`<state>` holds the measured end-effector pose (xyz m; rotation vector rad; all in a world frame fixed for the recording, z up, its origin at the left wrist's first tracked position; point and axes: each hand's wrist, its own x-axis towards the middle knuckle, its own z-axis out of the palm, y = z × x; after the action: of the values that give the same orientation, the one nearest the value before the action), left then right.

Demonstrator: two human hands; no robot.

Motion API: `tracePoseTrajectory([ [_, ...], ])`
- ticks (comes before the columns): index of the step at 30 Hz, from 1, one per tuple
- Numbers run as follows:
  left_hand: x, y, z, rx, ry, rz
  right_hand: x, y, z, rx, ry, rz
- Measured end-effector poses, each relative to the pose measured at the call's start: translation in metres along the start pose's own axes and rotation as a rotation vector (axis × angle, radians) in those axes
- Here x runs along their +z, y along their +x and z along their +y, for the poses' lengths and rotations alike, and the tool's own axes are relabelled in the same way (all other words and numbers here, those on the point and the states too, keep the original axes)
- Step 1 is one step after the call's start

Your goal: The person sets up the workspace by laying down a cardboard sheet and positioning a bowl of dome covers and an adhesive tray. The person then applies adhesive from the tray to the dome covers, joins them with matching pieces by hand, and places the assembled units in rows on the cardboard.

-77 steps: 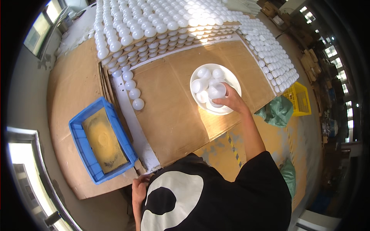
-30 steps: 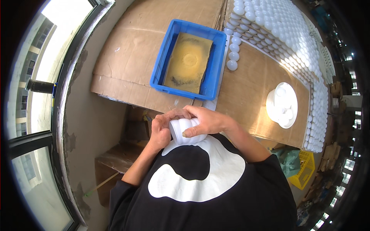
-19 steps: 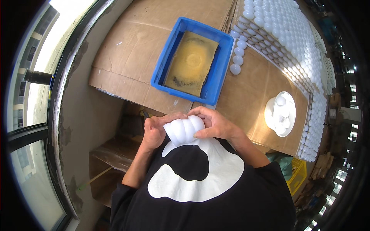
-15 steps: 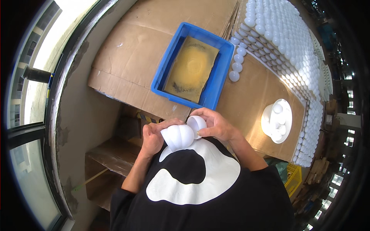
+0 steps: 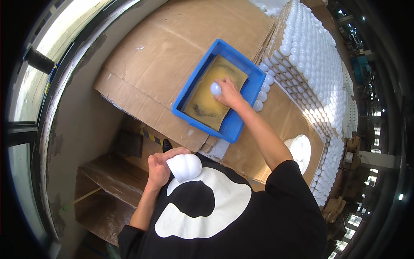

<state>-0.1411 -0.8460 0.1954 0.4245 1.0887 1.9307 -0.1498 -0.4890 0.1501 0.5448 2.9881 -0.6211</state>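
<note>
My right hand (image 5: 228, 93) reaches into the blue plastic bin (image 5: 202, 121), fingers curled round a white plastic dome-shaped cup (image 5: 215, 89). The cup is at the yellow, dark-smudged sheet (image 5: 210, 113) lying in the bin; its lower edge is hidden, so I cannot tell whether it touches. Close to my chest, my left hand (image 5: 160, 169) is closed on a short stack of nested white cups (image 5: 186, 167), tilted onto their side. The fingers behind the stack are partly hidden.
Cardboard (image 5: 146, 64) covers the table. Right of the bin stand several white domes (image 5: 261, 96) and a tall block of stacked white domes (image 5: 302, 56). A white bowl (image 5: 304, 151) with white pieces sits nearer me at right. A window (image 5: 32, 172) borders the left.
My right hand has moved from beside the stack at my chest forward into the bin, carrying one white cup. My left hand keeps the stack near my chest. The view has shifted slightly.
</note>
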Motion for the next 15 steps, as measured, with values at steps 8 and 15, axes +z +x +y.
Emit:
tracePoseTrajectory([
  [8, -0.008, -0.001, -0.007, 0.065, -0.012, 0.001, 0.016, -0.003, 0.0, 0.01, -0.054, 0.034],
  [15, 0.01, 0.016, -0.003, -0.121, 0.025, -0.032, 0.016, -0.006, 0.01, 0.026, -0.088, 0.097],
])
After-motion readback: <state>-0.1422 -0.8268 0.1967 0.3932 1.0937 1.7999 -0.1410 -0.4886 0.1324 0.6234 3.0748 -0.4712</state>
